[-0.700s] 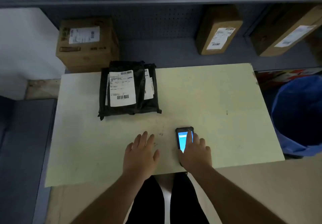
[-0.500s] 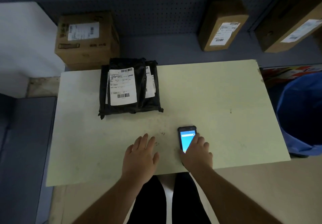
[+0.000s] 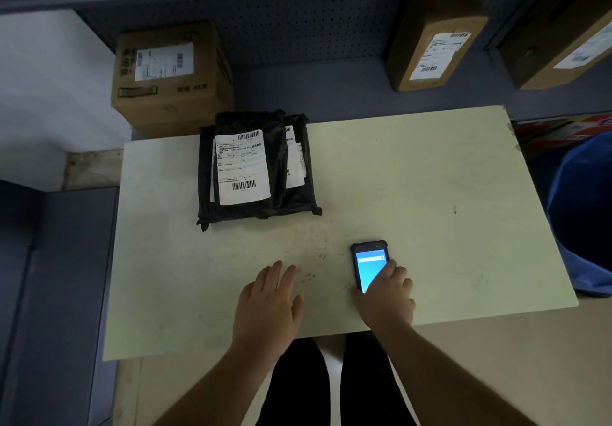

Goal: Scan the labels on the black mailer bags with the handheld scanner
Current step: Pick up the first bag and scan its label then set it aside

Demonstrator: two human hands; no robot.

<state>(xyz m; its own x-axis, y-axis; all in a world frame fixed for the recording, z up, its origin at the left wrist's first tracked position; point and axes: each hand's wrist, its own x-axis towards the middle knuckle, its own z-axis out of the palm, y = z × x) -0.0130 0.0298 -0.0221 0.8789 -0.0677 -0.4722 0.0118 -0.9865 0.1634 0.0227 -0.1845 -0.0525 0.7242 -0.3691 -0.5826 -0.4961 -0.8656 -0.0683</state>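
A stack of black mailer bags lies at the table's far left, and the top bag's white label faces up with its barcodes showing. A second label peeks out on the bag beneath, to the right. The handheld scanner lies flat on the pale table near the front edge, screen lit blue. My right hand covers its lower half, thumb on its left side and fingers curled over its right side. My left hand rests flat on the table to the left, fingers apart, holding nothing.
A labelled cardboard box stands behind the table's far left corner. Two more labelled boxes sit on the grey shelf at the back right. A blue bin stands close to the table's right edge.
My right hand's fingers have slid down off the scanner's screen, so more of the lit screen shows. The view has shifted slightly. My left hand stays flat in place.
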